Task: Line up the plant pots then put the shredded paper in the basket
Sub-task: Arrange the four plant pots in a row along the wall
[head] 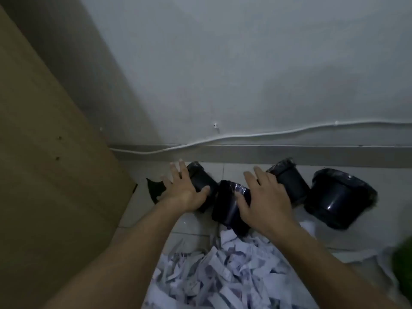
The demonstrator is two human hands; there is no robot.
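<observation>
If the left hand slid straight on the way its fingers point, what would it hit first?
Probably the grey skirting at the foot of the wall. The left hand rests on the leftmost pot, fingers pointing toward it; depth is hard to judge.

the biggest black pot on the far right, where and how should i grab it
Take the biggest black pot by its round side wall, just under the plastic-wrapped rim, coming from above on the near side. It leans away toward the wall, so its smooth side faces you, and no hand touches it; the right hand is closest.
</observation>
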